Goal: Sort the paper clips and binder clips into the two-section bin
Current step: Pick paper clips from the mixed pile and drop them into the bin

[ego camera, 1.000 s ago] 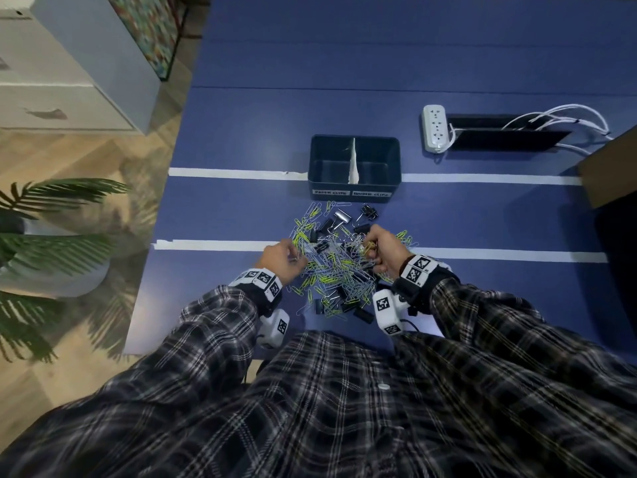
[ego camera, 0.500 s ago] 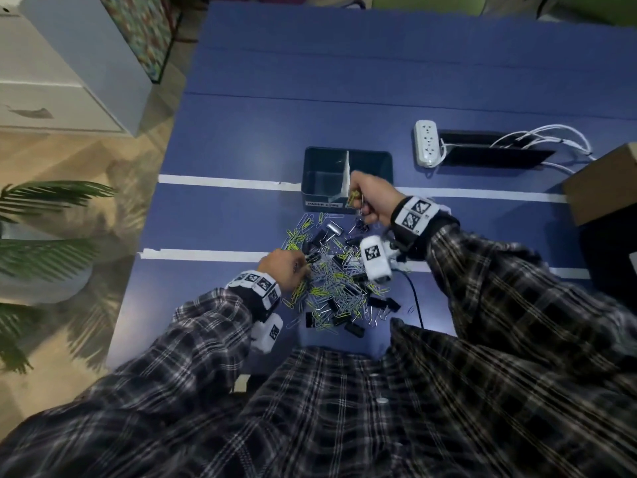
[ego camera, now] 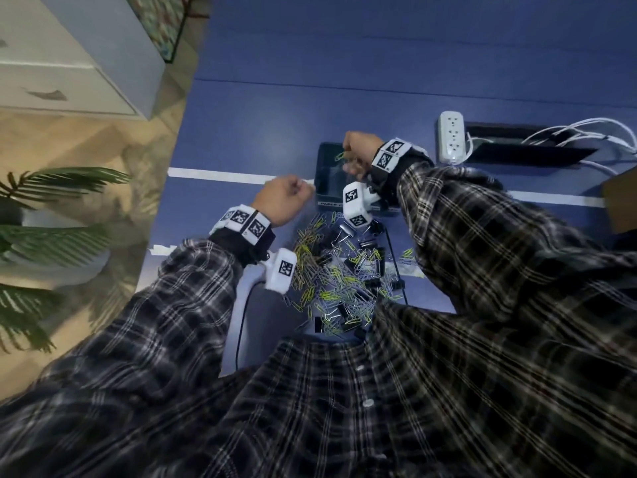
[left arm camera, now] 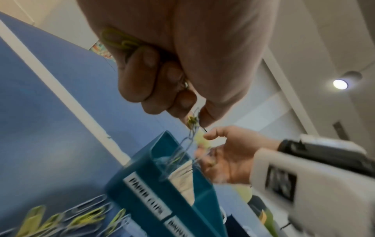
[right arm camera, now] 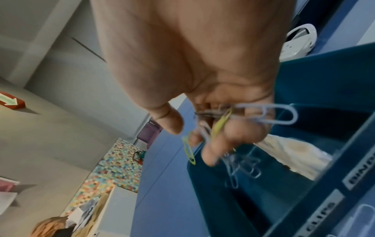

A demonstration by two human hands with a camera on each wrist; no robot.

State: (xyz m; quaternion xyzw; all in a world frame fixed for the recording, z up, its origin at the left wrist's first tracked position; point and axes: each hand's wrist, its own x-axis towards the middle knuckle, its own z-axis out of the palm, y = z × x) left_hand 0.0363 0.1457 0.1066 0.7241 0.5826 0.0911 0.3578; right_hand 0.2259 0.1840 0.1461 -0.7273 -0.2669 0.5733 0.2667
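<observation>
A dark teal two-section bin (ego camera: 320,174) stands past a mixed pile of paper clips and black binder clips (ego camera: 344,277). My right hand (ego camera: 348,157) hovers over the left section, labelled for paper clips. Its fingers (right arm camera: 239,136) curl loosely round silver and yellow-green paper clips (right arm camera: 274,115), and some dangle into the bin (right arm camera: 314,83). My left hand (ego camera: 300,189) hangs just left of the bin as a fist. It grips a bunch of paper clips (left arm camera: 190,128) that trail from its fingers (left arm camera: 138,77) above the bin's corner (left arm camera: 182,200). The right section is hidden by my right wrist.
A white power strip (ego camera: 450,136), a cable slot (ego camera: 527,153) and white cables (ego camera: 586,132) lie right of the bin. A brown box (ego camera: 620,198) sits at the right edge. A black cable (ego camera: 396,263) crosses the pile. Plant (ego camera: 51,236) and drawers (ego camera: 69,56) stand beyond the table's left edge.
My right hand carried paper clips from the pile to above the bin's left section. My left hand rose off the pile with clips and moved forward to the bin's left side.
</observation>
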